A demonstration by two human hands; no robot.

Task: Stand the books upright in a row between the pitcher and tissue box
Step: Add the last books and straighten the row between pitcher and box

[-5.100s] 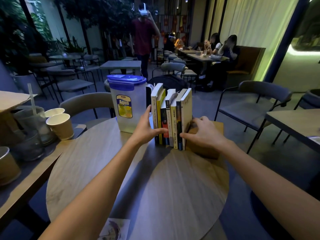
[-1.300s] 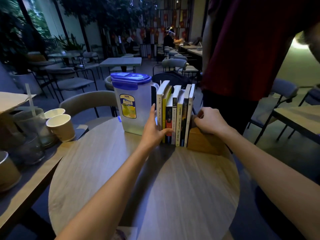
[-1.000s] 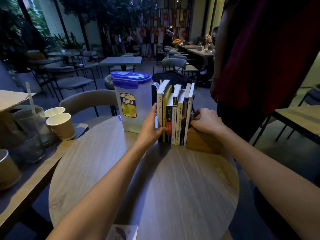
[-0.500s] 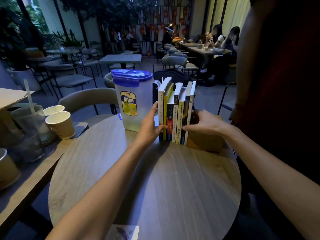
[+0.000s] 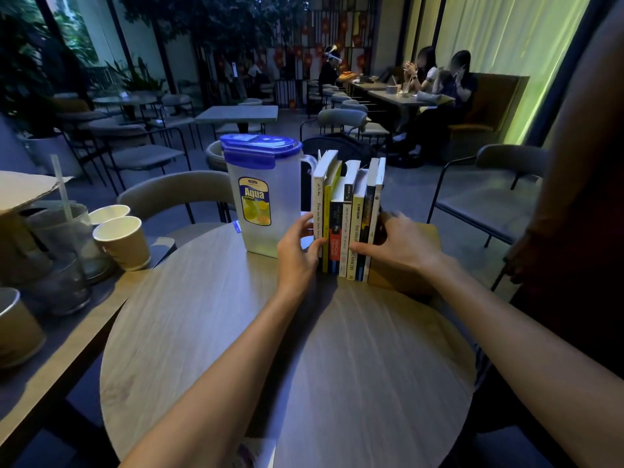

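Several books [image 5: 347,211] stand upright in a row at the far side of the round wooden table [image 5: 287,366]. A clear plastic pitcher [image 5: 261,197] with a blue lid stands to their left. A brown wooden tissue box [image 5: 408,265] lies to their right, touching the last book. My left hand [image 5: 299,253] presses the left end of the row, thumb across the first spines. My right hand [image 5: 396,246] rests over the tissue box with its fingers against the lower spines at the right end.
A second table on the left carries paper cups [image 5: 123,241], a plastic cup with a straw [image 5: 64,228] and cardboard. A person in a dark red top [image 5: 580,211] stands close at the right edge. Chairs [image 5: 175,197] ring the table; a printed card [image 5: 256,450] lies at its near edge.
The standing person has shifted further right, uncovering the room behind. My right hand has slid forward from the tissue box's top to the books' lower spines. My left hand stays put.
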